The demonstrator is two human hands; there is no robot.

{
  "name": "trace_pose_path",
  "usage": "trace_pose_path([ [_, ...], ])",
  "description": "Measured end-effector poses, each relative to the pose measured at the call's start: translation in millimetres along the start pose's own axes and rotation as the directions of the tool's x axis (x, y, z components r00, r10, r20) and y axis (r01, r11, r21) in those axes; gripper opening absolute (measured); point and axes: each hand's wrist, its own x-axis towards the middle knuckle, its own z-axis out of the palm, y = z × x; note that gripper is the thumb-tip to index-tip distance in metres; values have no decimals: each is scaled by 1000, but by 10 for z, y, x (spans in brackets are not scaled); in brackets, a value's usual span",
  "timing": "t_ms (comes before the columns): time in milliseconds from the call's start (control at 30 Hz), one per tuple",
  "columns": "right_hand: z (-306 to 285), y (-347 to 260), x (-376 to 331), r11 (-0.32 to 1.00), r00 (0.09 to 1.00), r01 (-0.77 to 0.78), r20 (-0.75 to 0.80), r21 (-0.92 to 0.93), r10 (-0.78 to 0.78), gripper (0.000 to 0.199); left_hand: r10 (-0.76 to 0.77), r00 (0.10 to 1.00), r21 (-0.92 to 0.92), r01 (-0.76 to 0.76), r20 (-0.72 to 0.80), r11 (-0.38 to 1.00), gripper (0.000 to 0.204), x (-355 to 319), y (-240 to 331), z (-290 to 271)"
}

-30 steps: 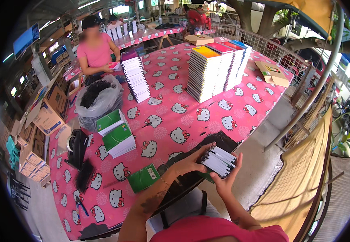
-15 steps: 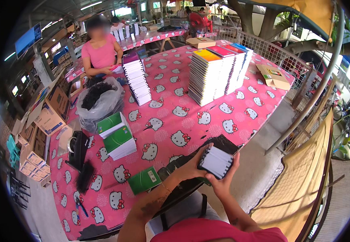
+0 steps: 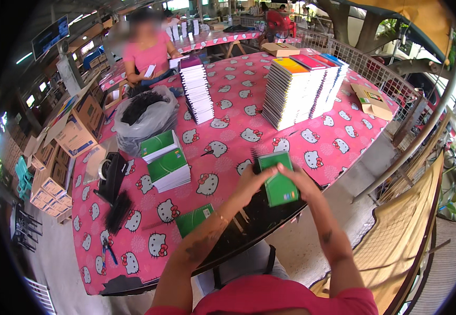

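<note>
Head view showed a green notebook (image 3: 281, 190) directly between the hands, touching both; its long axis ran mostly away from the body, the far end leaning a little leftward; neither hand was plainly nearer, since the left hand (image 3: 254, 182) bordered its left side and the right hand (image 3: 302, 184) its right; both were partly closed about it, thumbs almost meeting on the cover, while the fingers beneath were hidden; whether it was single or topped a bundle, I could not tell.

Its rectangular cover looked smooth and slightly glossy; below the hands, worn black sheeting (image 3: 259, 218) covered the table edge; left of the left hand and nearer the body, a flat green spiral notebook (image 3: 191, 222) lay on the printed pink tablecloth (image 3: 233, 152); farther left stood a blocky green-topped stack (image 3: 171, 170) with white page edges, and past it a crinkled translucent bag (image 3: 159, 122) holding a wiry black tangle (image 3: 143, 106); straight beyond both hands rose a ridged, yellow-topped notebook stack (image 3: 286, 97).
</note>
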Motion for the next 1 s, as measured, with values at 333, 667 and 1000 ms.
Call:
trace_pose_path([
  [333,-115,78,961,857,978,-179,7,-483,209,95,-42,894,398,241,-447,885,87,448,-222,-173],
  [667,51,83,859,982,976,-191,108,-11,191,50,-36,856,-302,-141,-515,943,44,646,-719,233],
  [1000,-113,18,973,979,961,-206,190,6,201,52,-12,814,-71,-36,-581,997,60,708,-650,181],
])
